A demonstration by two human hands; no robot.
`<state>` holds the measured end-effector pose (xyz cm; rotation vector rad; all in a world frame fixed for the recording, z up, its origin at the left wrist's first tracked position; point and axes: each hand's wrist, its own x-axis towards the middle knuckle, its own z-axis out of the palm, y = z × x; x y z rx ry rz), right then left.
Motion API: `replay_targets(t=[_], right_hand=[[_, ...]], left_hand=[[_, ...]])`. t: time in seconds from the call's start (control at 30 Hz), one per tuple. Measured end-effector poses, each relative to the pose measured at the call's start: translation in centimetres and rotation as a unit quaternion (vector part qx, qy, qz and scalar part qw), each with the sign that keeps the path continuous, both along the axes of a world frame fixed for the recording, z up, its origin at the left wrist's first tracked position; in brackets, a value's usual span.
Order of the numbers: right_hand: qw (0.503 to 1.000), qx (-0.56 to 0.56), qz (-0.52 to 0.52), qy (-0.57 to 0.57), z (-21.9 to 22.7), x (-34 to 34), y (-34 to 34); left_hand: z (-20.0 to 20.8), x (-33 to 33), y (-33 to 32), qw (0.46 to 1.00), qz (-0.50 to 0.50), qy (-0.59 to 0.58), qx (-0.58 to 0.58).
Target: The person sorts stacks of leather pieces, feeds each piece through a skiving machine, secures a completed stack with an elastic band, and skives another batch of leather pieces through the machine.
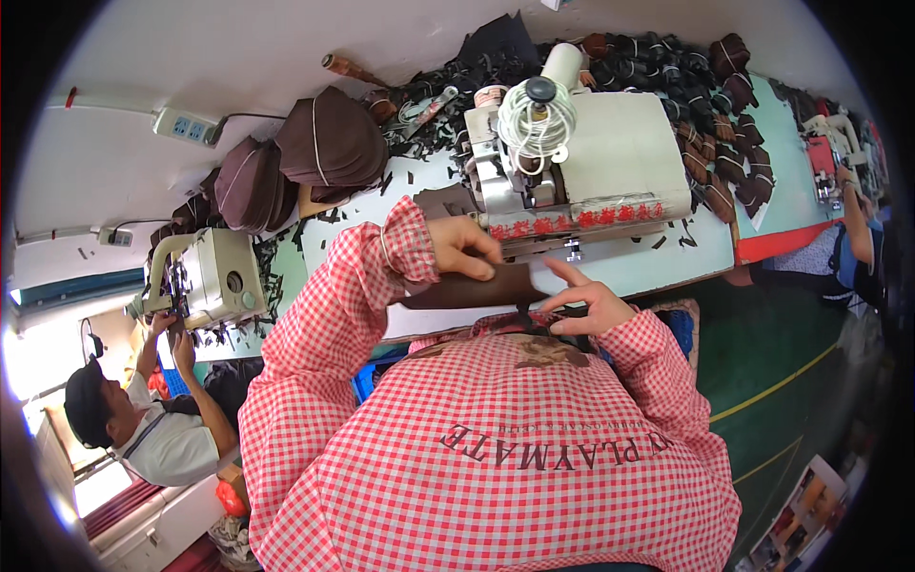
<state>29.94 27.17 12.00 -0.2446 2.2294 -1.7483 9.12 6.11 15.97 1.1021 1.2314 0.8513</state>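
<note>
A dark brown piece of leather, long and curved, lies along the table's near edge in front of my body. My left hand is closed on its upper edge, thumb on top. At the leather's right end is my right hand, its fingers stretched and spread; whether a fingertip touches the leather is hard to tell. Just beyond both hands stands a cream-coloured machine with metal parts at its left front and a coil of pale tubing on top.
Banded stacks of brown leather pieces stand at the back left. Dark scraps litter the white table. Rolled bundles line the back right. A co-worker works at another machine on the left; another person's arm shows far right.
</note>
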Motion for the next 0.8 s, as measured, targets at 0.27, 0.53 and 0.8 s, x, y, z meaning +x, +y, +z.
replay_targets(t=[0.27, 0.53, 0.8], right_hand=[[0.952, -0.157, -0.228, -0.131, -0.1, -2.3, -2.2], [0.942, -0.184, -0.230, -0.159, 1.0, -3.5, -4.3], [0.951, 0.145, -0.264, 0.064, 3.6, -2.0, -0.5]], left_hand=[[-4.6, -1.6, 2.6, 0.928, 0.183, 0.292, -0.140], [-2.6, -3.7, 5.9, 0.907, 0.072, 0.337, -0.242], [-1.4, -1.1, 7.4, 0.857, 0.169, 0.479, -0.090]])
